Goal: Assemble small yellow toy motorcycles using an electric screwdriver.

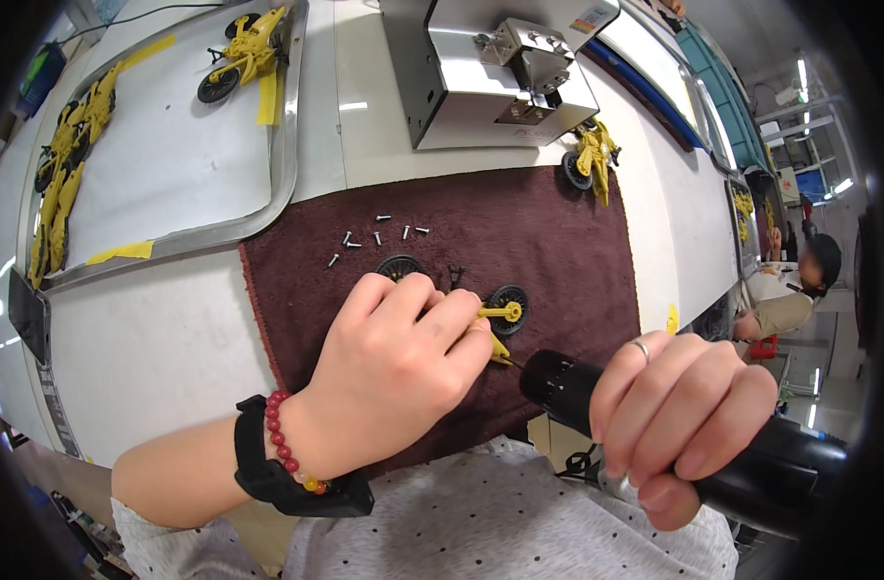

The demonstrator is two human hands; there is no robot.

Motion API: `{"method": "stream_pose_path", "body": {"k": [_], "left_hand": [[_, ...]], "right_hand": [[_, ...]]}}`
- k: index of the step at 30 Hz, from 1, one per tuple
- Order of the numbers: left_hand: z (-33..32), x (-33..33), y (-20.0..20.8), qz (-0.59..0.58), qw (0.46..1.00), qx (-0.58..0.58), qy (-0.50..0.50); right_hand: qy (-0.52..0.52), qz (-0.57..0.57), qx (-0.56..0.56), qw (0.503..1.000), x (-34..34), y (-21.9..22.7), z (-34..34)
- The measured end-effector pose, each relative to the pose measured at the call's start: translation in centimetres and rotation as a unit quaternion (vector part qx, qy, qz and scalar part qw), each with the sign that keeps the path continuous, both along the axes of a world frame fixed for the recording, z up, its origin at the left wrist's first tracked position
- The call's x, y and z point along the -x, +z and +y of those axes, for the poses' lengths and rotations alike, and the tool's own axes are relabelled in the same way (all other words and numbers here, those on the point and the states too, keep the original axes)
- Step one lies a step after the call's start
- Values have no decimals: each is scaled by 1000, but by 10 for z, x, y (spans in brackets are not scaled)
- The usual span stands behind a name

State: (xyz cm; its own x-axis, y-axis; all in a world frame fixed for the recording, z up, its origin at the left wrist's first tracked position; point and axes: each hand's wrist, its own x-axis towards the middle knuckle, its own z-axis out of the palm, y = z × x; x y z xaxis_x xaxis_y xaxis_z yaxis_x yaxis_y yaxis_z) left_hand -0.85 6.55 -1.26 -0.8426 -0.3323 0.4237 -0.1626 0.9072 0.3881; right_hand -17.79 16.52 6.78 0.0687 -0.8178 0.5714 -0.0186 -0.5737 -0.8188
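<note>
My left hand (403,348) is closed over a small yellow toy motorcycle (500,312) lying on a dark maroon cloth (577,256). Its black wheels and a yellow fork stick out past my fingers, while most of its body is hidden under them. In my right hand (679,416) is a black electric screwdriver (567,387), fingers wrapped round its barrel. The bit points left and reaches the yellow tip of the toy; whether it sits in a screw I cannot tell. Several small silver screws (378,238) lie loose on the cloth beyond my left hand.
A metal tray (289,145) at the far left holds several yellow toy motorcycles (244,53). A silver metal machine (500,87) stands behind the cloth. Another yellow toy motorcycle (592,159) rests at the cloth's far right corner. A person (790,290) sits further off at the right.
</note>
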Motion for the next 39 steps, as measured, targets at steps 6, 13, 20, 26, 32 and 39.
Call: {"method": "stream_pose_path", "body": {"k": [6, 13, 20, 26, 32, 39], "left_hand": [[-5, -1, -1, -15, 1000, -18, -4], [-5, -1, 1, -21, 1000, -18, -10], [-4, 0, -2, -7, 1000, -14, -21], [-5, -2, -4, 20, 999, -33, -16], [-5, -1, -2, 20, 999, -36, -18], [-6, -1, -3, 15, 999, -33, -17]], "right_hand": [[65, -131, 38, 988, 26, 14, 10], [-70, -122, 74, 987, 35, 40, 4], [-89, -117, 130, 980, 72, 54, -58], [-96, -121, 111, 982, 57, 47, -103], [-346, -221, 103, 906, 11, 53, -114], [-326, -224, 108, 912, 12, 50, -117]]}}
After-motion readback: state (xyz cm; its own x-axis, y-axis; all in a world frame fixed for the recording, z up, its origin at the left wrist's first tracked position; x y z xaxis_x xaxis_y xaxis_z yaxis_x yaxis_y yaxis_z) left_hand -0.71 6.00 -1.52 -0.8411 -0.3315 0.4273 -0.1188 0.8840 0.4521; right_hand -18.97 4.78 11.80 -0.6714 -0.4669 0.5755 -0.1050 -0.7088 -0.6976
